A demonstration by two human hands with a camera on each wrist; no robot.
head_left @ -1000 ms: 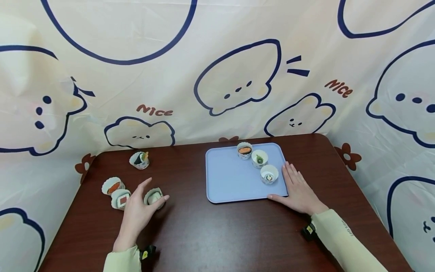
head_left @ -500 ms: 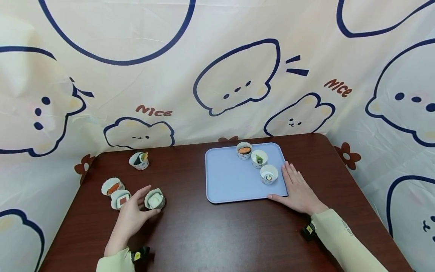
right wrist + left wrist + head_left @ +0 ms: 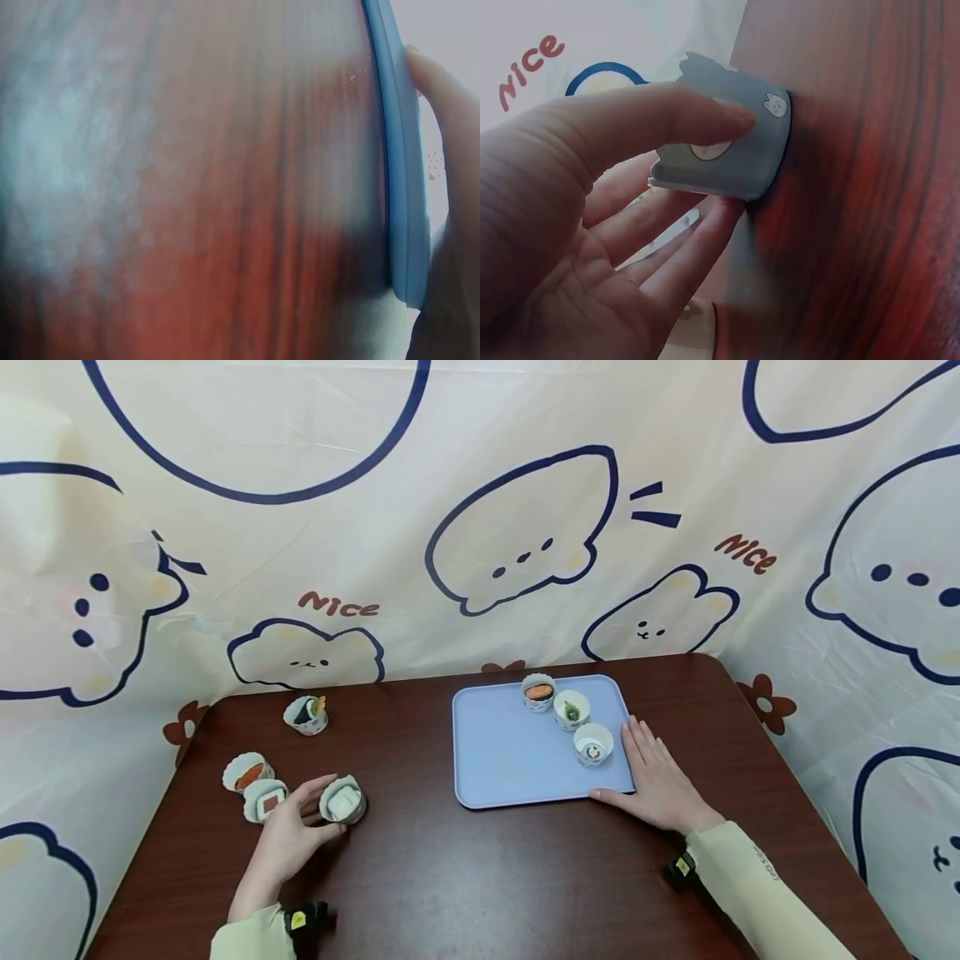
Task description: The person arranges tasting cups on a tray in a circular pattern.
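My left hand grips a pale scalloped paper cup with a white, rounded food piece in it. In the left wrist view the thumb presses one side of this cup, printed with small animal faces, and the fingers lie along the other side; its base is right at the table. At the right, my right hand lies flat with fingers spread at the near right corner of a light blue tray. The right wrist view shows the thumb over the tray's edge.
Three cups stand on the tray: one with salmon sushi, one with green topping, one with a small roll. Left on the brown table are an orange-topped cup, a pink-centred cup and a dark-wrapped roll cup.
My left hand has drawn back down and left from over the white-food cup, its fingers closing in at the cup's left side. The right hand and tray stay put.
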